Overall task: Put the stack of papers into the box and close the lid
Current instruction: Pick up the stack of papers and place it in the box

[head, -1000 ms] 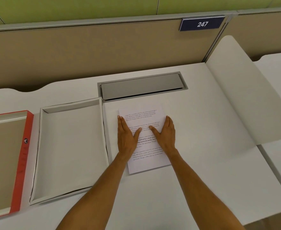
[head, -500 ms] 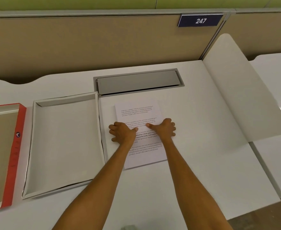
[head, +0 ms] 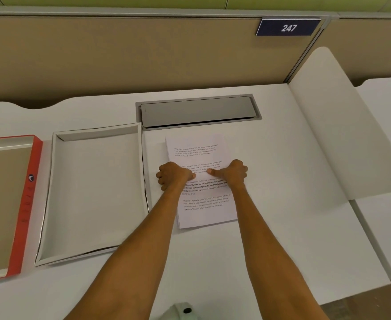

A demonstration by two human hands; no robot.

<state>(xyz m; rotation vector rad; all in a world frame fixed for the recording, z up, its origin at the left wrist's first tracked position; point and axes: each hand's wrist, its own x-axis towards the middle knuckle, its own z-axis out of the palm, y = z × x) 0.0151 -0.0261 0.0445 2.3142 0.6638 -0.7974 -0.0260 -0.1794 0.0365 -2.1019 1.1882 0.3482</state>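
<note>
Both grips are closing on the stack of papers [head: 202, 181]: the left hand [head: 175, 175] and the right hand [head: 232, 173], which were lying flat and open on the top sheet a second ago, are now curling, fingers wrapping down over the stack's left and right edges while the thumbs are pressing on the printed page. Whether the fingertips are already getting under the bottom sheet cannot be told. That shift from pressing to clasping suggests the lift is just beginning; the stack itself is still lying flat on the white tabletop [head: 270, 239], just right of the box. Going by size, the tabletop is carrying everything, with a grey cable hatch [head: 198, 110] set into it behind the papers. Next, the white box [head: 58, 199] is sitting open just beside the stack and is holding nothing. Further left, the red-edged lid [head: 29, 199] is lying upside down, partly out of view, also holding nothing. Neither filling nor closing is done yet.
</note>
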